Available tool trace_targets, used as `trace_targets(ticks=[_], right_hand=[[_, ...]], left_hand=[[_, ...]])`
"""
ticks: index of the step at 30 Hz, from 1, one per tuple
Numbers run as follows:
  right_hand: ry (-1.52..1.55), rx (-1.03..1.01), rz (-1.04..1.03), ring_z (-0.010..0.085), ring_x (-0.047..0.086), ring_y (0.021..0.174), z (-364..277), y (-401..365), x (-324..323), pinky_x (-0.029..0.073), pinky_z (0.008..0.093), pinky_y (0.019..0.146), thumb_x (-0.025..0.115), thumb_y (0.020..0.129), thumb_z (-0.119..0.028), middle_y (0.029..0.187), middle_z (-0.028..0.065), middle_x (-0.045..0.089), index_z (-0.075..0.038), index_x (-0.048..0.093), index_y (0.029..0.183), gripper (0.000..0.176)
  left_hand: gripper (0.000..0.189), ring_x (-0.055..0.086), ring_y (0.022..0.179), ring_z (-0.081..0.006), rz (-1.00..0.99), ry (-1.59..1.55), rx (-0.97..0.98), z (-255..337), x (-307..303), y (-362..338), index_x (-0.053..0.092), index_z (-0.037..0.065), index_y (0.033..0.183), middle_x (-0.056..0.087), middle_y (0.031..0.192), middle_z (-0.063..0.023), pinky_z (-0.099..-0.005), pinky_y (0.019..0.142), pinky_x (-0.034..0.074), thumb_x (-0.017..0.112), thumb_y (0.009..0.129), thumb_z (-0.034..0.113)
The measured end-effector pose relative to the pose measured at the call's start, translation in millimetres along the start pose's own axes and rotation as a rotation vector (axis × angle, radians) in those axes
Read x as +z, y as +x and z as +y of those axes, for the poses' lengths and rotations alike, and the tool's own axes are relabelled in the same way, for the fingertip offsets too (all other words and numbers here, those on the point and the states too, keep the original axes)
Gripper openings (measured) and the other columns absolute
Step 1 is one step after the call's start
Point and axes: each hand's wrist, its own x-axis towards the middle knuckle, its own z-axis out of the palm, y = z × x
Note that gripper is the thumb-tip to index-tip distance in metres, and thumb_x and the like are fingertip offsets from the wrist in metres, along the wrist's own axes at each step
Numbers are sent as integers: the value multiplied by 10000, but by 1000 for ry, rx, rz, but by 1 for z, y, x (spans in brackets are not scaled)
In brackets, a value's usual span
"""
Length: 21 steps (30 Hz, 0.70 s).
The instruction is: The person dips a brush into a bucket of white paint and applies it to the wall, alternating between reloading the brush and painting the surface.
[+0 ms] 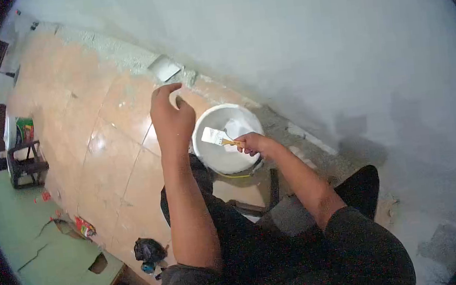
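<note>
My right hand grips the wooden handle of a paintbrush, whose bristles are coated white. The brush is over a white bucket with white paint inside and a yellow-gripped handle hanging at its near side. To the left of the bucket, my left hand is raised with thumb and forefinger apart and nothing visible between them. Its other fingers are partly hidden.
A pale wall runs along the right, with rough debris at its foot. A metal sheet lies there on the tiled floor. At left are a dark stool, a green board and a black plastic bag.
</note>
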Motion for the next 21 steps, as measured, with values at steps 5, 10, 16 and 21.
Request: trace_targets(ticks=[5, 10, 16, 21], right_hand=[[70, -123, 98, 42, 361, 532, -17, -79, 4, 326, 200, 450, 447, 943, -151, 739, -50, 499, -39, 521, 1235, 321], [317, -335, -26, 56, 402, 560, 0, -185, -6, 333, 198, 485, 436, 956, -179, 750, -11, 510, -31, 514, 1185, 284], [400, -564, 234, 93, 472, 615, 16, -308, 7, 376, 218, 510, 505, 914, -124, 876, 26, 558, -23, 527, 1087, 202], [382, -753, 396, 83, 467, 609, 25, -319, 2, 372, 220, 501, 519, 874, -29, 896, 48, 574, -6, 455, 1133, 267]], left_hand=[[244, 579, 952, -343, 50, 35, 137, -13, 18, 12, 627, 17, 936, 610, 974, -169, -386, 862, 439, 516, 730, -54], [239, 587, 938, -333, -68, -60, 201, -27, 47, 11, 633, -3, 953, 619, 963, -183, -380, 854, 449, 500, 757, -34], [213, 597, 929, -316, -249, 2, 309, -15, 69, -20, 640, 6, 952, 629, 965, -182, -374, 833, 461, 474, 819, -5], [203, 611, 932, -289, -533, -119, 338, -22, 104, -22, 642, 18, 968, 647, 975, -159, -363, 829, 469, 481, 846, 13]])
